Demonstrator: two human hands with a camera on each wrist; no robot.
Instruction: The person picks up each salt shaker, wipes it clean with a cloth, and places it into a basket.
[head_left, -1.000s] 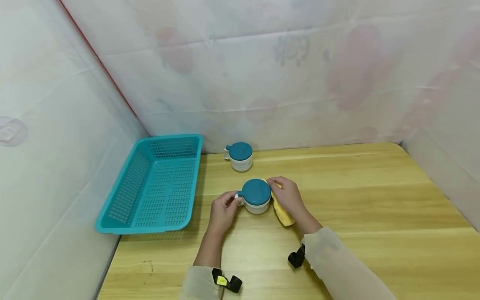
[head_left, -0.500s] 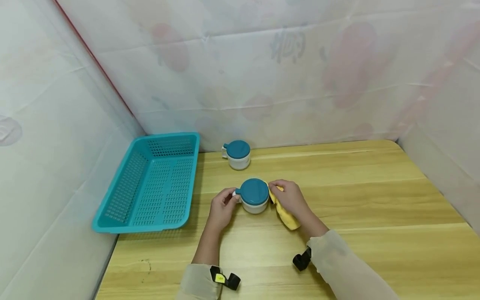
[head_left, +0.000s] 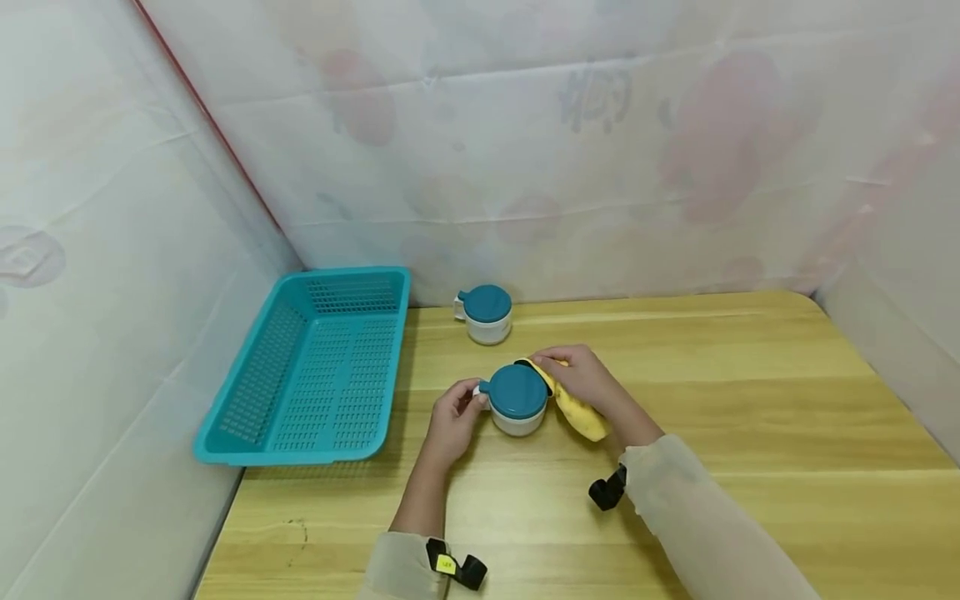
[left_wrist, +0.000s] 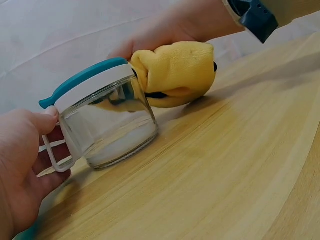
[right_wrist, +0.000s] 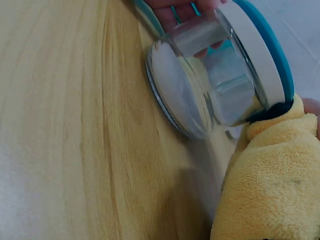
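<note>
A clear glass jar [left_wrist: 110, 127] with a teal lid [head_left: 517, 392] and a white collar stands upright on the table. My left hand [head_left: 452, 421] grips its white handle [left_wrist: 61, 162], thumb near the top and fingers behind. A fuzzy yellow cloth [right_wrist: 280, 175] with dark edging is bunched in my right hand [head_left: 581, 379]. That hand presses the cloth against the far right side of the jar's lid rim. Most of the right fingers are hidden behind the cloth in the right wrist view.
A second teal-lidded jar [head_left: 488, 315] stands behind, close to the back wall. On the left is a turquoise perforated basket [head_left: 397, 367]. White patterned sheeting [head_left: 480, 167] encloses the wooden table [head_left: 750, 417] at the back and sides.
Relative to the jar, my right hand and the cloth have slid along the lid rim toward its far side. My left hand keeps its grip on the handle. The head view has shifted slightly.
</note>
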